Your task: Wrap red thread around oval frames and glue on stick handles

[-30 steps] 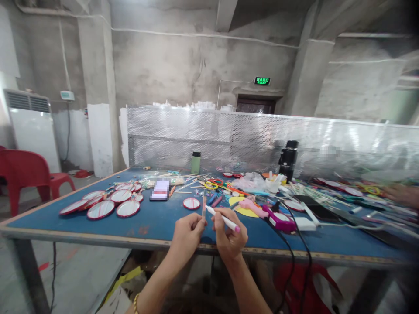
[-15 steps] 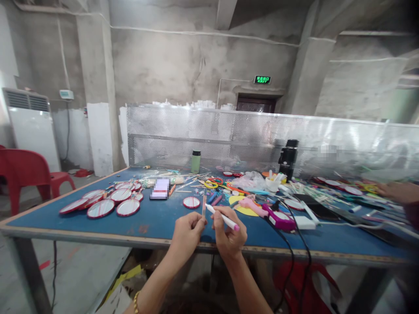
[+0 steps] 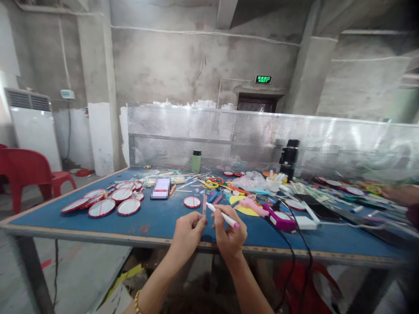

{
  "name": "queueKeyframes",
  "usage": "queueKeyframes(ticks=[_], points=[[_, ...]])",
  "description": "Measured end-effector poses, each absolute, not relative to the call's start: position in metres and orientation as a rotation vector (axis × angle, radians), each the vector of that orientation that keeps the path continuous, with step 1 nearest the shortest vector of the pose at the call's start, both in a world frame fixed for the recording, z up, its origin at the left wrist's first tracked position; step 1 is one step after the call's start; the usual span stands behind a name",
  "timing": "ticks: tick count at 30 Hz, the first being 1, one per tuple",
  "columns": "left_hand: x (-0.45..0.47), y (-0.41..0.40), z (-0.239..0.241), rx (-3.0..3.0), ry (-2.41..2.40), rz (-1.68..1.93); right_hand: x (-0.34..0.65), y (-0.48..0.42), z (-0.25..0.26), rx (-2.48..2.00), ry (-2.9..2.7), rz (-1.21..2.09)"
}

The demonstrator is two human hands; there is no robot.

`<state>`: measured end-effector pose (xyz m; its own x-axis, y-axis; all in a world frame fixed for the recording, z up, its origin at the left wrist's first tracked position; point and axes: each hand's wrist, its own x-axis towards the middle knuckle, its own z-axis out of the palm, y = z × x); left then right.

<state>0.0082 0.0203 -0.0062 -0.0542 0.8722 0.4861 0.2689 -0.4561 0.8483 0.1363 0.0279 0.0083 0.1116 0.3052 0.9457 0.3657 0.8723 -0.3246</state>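
Observation:
My left hand (image 3: 190, 229) pinches the lower end of a thin, flat, pale strip (image 3: 204, 207) that points away from me above the front part of the table. In my right hand (image 3: 231, 231) is a white marker pen (image 3: 225, 216) with a pink end, gripped as for writing. Its tip is at the right edge of the strip; I cannot tell whether it touches. Just beyond my left hand lies a round red-rimmed disc (image 3: 192, 202) with a pale face. A yellow round sheet (image 3: 244, 205) and a purple and pink tool (image 3: 278, 216) with a black cable lie right of my right hand.
Several red-rimmed discs (image 3: 128, 207) lie heaped on the left of the blue table (image 3: 157, 226). A phone (image 3: 160, 189), a green bottle (image 3: 196, 162) and a black flask (image 3: 289, 160) stand or lie farther back. Another person's blurred hand (image 3: 396, 193) is at the far right.
My hands, the strip and the marker hold almost the same place. At the far right the other person's hand has shifted slightly; the view has moved a little.

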Motion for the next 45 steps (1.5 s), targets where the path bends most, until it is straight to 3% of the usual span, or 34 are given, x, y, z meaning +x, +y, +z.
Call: queueKeyframes(ticks=[45], points=[[0.0078,0.0202,-0.004,1.683,1.187,1.534,0.1351,0.0273,0.0094,-0.515,-1.462,-0.081]])
